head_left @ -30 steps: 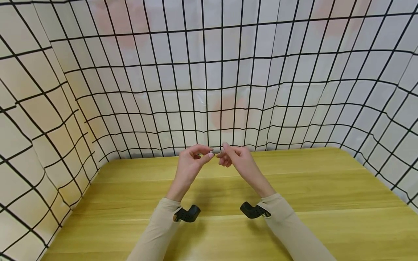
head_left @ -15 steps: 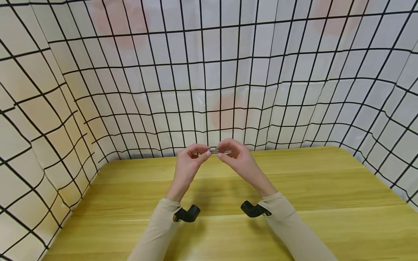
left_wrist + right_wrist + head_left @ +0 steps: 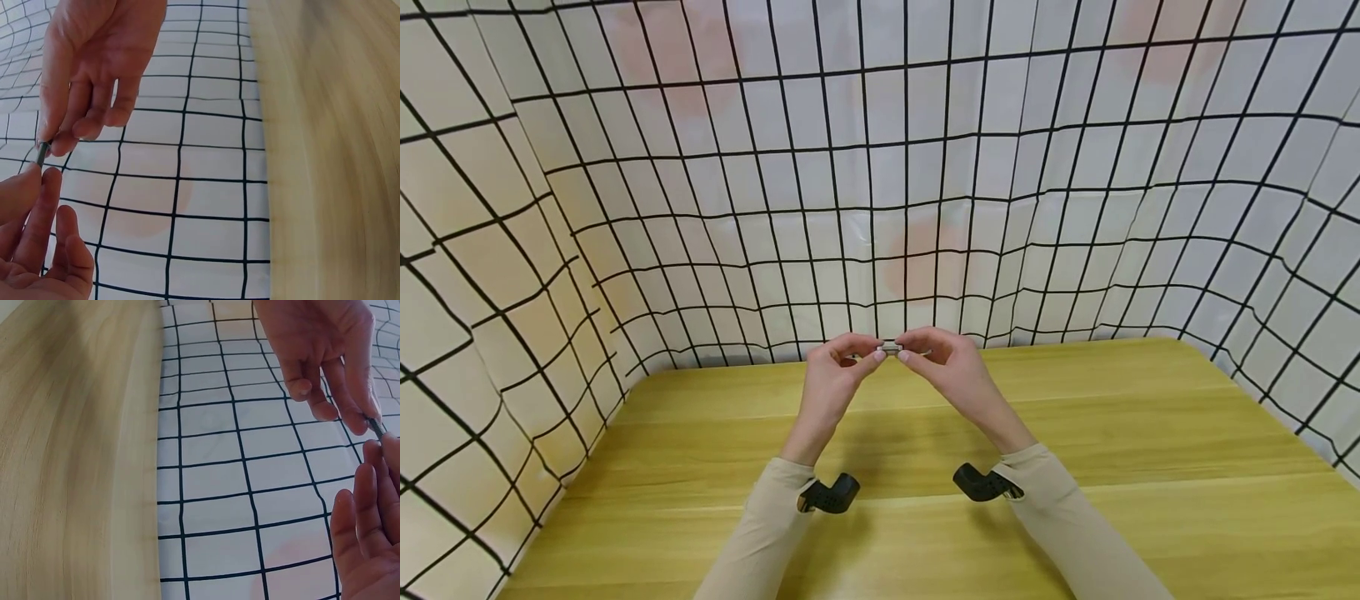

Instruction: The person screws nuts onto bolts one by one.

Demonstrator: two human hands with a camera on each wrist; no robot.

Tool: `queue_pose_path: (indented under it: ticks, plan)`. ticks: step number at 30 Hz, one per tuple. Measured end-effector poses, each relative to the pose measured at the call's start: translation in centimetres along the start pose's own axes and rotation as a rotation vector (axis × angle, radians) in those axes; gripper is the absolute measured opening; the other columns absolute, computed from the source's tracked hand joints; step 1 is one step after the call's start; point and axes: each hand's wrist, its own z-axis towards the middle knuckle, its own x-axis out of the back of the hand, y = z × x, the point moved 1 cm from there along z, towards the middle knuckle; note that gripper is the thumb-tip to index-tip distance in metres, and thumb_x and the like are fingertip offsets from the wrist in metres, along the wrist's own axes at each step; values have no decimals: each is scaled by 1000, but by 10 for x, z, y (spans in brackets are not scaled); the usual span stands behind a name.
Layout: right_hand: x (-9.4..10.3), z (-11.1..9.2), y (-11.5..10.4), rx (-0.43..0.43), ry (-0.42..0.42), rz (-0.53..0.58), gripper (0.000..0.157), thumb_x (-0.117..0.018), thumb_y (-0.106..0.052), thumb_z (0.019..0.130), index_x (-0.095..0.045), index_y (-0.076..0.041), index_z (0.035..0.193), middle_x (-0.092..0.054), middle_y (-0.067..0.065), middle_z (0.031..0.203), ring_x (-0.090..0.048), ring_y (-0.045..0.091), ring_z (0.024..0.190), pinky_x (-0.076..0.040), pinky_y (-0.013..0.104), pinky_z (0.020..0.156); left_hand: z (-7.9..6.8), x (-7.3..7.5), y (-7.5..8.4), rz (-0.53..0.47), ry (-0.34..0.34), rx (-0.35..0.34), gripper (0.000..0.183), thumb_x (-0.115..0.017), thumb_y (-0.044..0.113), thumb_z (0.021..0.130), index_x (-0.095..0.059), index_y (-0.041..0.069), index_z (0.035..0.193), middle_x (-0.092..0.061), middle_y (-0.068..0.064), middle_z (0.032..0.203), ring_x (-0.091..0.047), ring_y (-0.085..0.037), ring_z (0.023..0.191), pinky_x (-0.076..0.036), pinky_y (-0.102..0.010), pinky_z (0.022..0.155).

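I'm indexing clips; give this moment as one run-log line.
left hand grip: pinches small metallic piece; right hand grip: pinches opposite end; one part or two: unclear; tabletop: wooden; backdrop: gridded

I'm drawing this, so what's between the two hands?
A slim grey piece, pinched by the left hand and right hand, shows there in the head view.

There are 2 bare hands (image 3: 831, 379) (image 3: 957, 377) and 1 slim grey metal rod (image 3: 376, 427) — plus 2 beige fabric sleeves (image 3: 758, 533) (image 3: 1078, 525), 2 black angled wrist devices (image 3: 832, 493) (image 3: 977, 483) — and 1 yellowish wooden table (image 3: 917, 550).
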Motion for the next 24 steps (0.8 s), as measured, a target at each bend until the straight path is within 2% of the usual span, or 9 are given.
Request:
queue_pose_path:
  ticks: [4, 9, 16, 20, 24]
  plan:
    - [1, -1, 1, -2, -1, 0, 22, -69, -25, 95, -71, -11, 110, -70, 5, 106, -65, 22, 98, -52, 38, 86, -1, 0, 0, 9, -11, -4, 13, -72, 4, 89, -73, -5, 99, -70, -16, 94, -60, -21, 87, -45, -32, 76]
    - [1, 0, 3, 15, 5, -31, 21, -66, -31, 96, -73, -12, 104, -71, 4, 96, -64, 27, 93, -52, 39, 82, 0, 1, 1, 12, -23, -11, 12, -72, 5, 90, -74, -3, 98, -70, -14, 94, -59, -19, 85, -44, -31, 75]
    - [0, 2, 3, -18, 18, -28, 23, -62, -27, 99, -73, -7, 95, -70, 7, 85, -61, 25, 85, -51, 36, 80, 0, 0, 1, 28, -48, -11, 11, -72, 4, 90, -74, -4, 98, -70, -14, 93, -57, -18, 88, -43, -32, 78]
    - [0, 3, 4, -62, 32, -40, 26, -60, -23, 101, -72, -2, 90, -69, 11, 82, -57, 31, 82, -48, 37, 76, -1, -2, 2, 37, -48, -15, 10, -71, 3, 89, -74, -3, 97, -70, -14, 92, -56, -18, 88, -42, -32, 78]
    - [0, 3, 5, -81, 33, -20, 34, -53, -24, 104, -71, 2, 91, -68, 17, 85, -56, 40, 84, -48, 43, 77, -1, -3, 4, 45, -42, -11, 9, -71, 3, 89, -74, -1, 97, -69, -14, 91, -56, -19, 86, -42, -33, 77]
